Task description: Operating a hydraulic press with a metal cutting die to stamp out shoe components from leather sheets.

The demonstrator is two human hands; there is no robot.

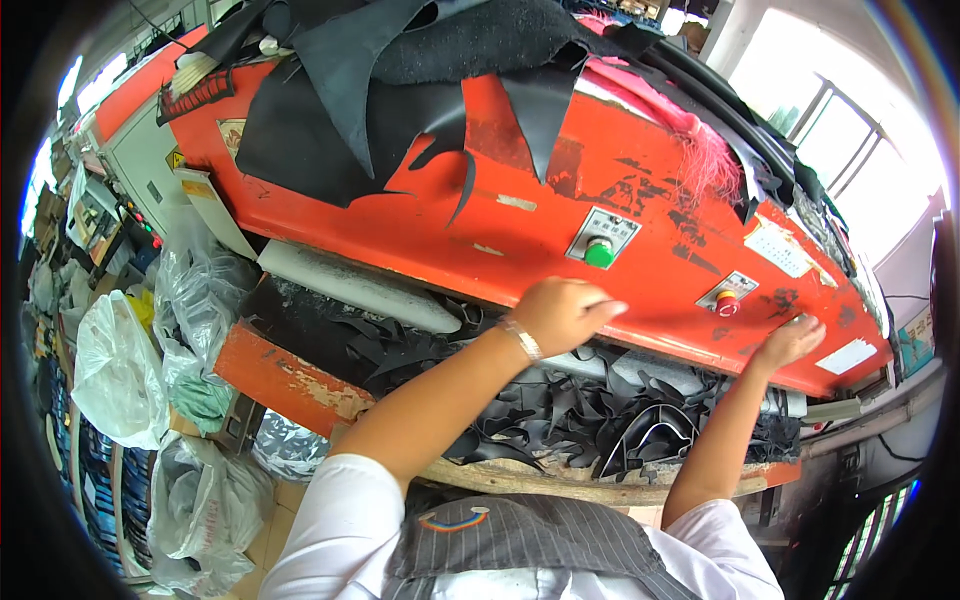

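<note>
My left hand (565,315) is in front of the red machine's beam (410,235), below and left of a green push button (599,252). Its thumb points right; the other fingers are mostly hidden behind the hand. Further right, my right hand (788,345) is raised with its fingers stretched out, lower right of a red stop button (727,304). It appears to hold nothing. Neither hand visibly covers a button. Beneath the beam, many black leather-like scraps (550,415) lie heaped on the bed, with a curved metal strip (645,432) among them.
Black sheets (320,130) and pink fringed material (705,150) hang over the machine's top. A pale roller-like bar (360,285) runs beneath the beam. Plastic bags (120,370) crowd the left side, near a grey cabinet (140,165). A wooden edge (560,488) borders the bed nearest me.
</note>
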